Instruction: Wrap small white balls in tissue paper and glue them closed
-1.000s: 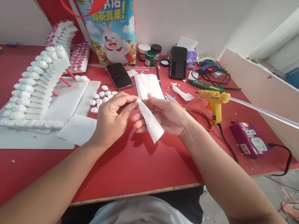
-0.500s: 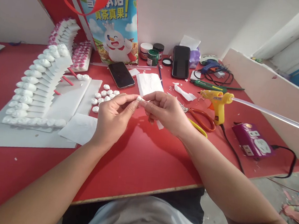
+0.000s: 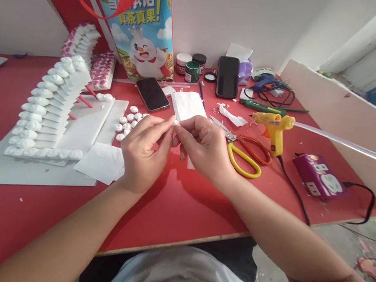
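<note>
From my remote post I see the left hand (image 3: 147, 148) and right hand (image 3: 208, 151) meeting above a red desk (image 3: 174, 215), thumbs and fingertips closed in a pinch on a white paper strip (image 3: 176, 123), its tail showing below the right hand. Small white rosettes (image 3: 130, 117) lie beside the left hand; scissors (image 3: 231, 136) lie just beyond the right.
</note>
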Available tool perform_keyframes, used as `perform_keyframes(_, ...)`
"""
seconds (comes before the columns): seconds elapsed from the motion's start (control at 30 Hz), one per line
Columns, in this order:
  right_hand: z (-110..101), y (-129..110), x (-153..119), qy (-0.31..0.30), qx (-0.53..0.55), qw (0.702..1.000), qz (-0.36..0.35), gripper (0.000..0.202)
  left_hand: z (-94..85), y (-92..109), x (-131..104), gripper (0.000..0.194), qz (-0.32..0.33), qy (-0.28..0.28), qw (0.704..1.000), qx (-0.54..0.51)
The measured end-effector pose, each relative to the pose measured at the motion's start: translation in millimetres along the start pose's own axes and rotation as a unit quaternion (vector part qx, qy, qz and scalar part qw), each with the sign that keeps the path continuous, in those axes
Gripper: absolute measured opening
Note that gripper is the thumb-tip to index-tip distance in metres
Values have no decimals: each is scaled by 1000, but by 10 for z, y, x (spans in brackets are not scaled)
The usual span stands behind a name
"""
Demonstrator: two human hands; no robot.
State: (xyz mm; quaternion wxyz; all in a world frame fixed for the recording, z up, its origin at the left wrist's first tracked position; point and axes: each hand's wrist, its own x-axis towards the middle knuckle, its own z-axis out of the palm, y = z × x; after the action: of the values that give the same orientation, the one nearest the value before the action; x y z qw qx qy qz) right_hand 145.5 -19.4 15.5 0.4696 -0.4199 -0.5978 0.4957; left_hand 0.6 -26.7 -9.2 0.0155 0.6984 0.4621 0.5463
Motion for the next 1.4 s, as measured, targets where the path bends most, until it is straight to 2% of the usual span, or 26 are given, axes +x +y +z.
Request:
perform_keyframes(0.07,-22,-7,6,-4,4,1000,-2,18,3,-1,-5,20,22,-1,1000,2)
perform_keyframes(0.13,-63,-14,22,-9,-9,1000,-5,17,-12,7,6,21,14,-18,999,-29)
perform_keyframes(0.3,-152,-14,53,-38,-60,997,-37,15,-75,2,56,21,-106,-105,975,-168)
perform_keyframes(0.37,-160,-10,55,-49,-67,996,-36,15,-85,-11,64,20,-121,-122,968,-185)
perform_keyframes(0.47,-163,-28,63,-57,-42,997,-4,20,-89,-16,66,19,-104,-113,977,-151)
perform_keyframes(0.53,-180,-64,79,-76,10,996,43,31,-92,-8,68,17,-98,-94,984,-117)
perform_keyframes(0.63,-231,-119,115,-107,95,980,137,47,-101,-2,76,15,-133,-79,982,-105)
perform_keyframes(0.7,-264,-132,137,-103,124,973,166,49,-105,-12,79,16,-171,-84,974,-119)
perform_keyframes(0.87,-266,-99,156,-91,102,981,137,43,-69,-70,66,20,-245,-83,948,-185)
perform_keyframes(1.03,-175,-77,119,-30,-6,995,92,28,-15,-58,27,20,-287,-66,932,-213)
perform_keyframes(1.1,-133,-65,93,6,-42,997,60,26,-17,-8,25,21,-273,-67,940,-196)
perform_keyframes(1.17,-95,-50,67,32,-46,998,29,25,-24,44,32,19,-216,-59,963,-152)
perform_keyframes(1.3,-53,-37,35,30,-2,1000,6,31,-8,80,34,20,-74,-15,995,-57)
perform_keyframes(1.4,-65,-53,27,33,13,999,-2,35,12,69,9,23,-34,-6,999,-35)
